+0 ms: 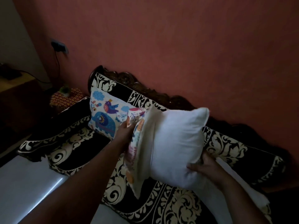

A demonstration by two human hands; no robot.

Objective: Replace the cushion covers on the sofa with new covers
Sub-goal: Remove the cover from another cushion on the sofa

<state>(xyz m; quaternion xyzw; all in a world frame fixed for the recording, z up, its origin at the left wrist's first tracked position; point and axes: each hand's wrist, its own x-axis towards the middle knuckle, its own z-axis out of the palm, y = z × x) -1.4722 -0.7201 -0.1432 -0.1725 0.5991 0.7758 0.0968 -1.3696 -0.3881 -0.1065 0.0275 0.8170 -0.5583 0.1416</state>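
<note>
Holding a plain white cushion (174, 143) above the sofa (226, 146), the person appears to be partway through dressing or undressing it: a floral-printed cover (137, 143) wraps only the cushion's left edge, while most of the white filling stands bare to the right of it. The left hand (125, 131) reaches onto the printed cloth, its fingers hidden behind the cover (so I cannot tell how far they curl, though they look to be gripping the fabric). The right hand (202, 165) supports the cushion's lower right corner, its fingers curled up into the white fabric and pinching it from beneath. Whether the cover is going on or coming off cannot be read from this single view; since its print is akin to that of the finished cushion (105, 113) leaning against the backrest beyond the left fingers, I judge it a new cover being drawn on. If so, the next move calls for the right fingers to push the filling toward the left hand while the left draws the opening further over the bulk, corners seated first.
</note>
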